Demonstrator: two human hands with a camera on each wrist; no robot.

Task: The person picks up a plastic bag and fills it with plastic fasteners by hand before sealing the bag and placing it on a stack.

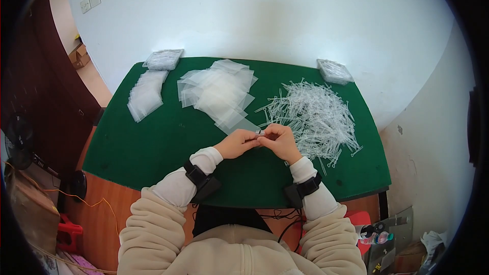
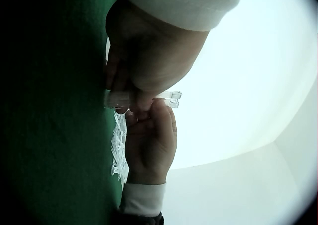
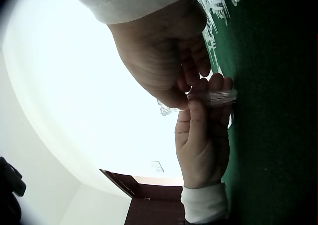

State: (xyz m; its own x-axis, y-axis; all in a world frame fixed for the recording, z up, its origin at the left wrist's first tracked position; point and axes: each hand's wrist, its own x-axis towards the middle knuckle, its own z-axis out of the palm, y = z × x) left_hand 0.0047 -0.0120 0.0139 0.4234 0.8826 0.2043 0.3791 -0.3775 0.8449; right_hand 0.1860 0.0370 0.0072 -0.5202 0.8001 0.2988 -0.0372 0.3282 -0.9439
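Between my two hands is a small bundle of clear plastic sticks (image 3: 222, 97), with wider, looped-looking ends (image 2: 175, 99) sticking out on one side. My left hand (image 1: 237, 144) grips it, thumb across the sticks. From the other side my right hand (image 1: 281, 144) pinches the same bundle with thumb and fingertips near the wider ends. The fingers hide its middle. Just beyond the hands lies a heap of thin clear bags (image 1: 219, 91). Right of them spreads a big pile of loose clear sticks (image 1: 321, 117).
On the green table (image 1: 153, 147), overlapping flat clear bags (image 1: 145, 95) form a row at the left. A stack of filled clear packs (image 1: 164, 59) stands at the back left corner, another pack stack (image 1: 335, 71) at the back right. A white wall (image 1: 265, 15) rises behind.
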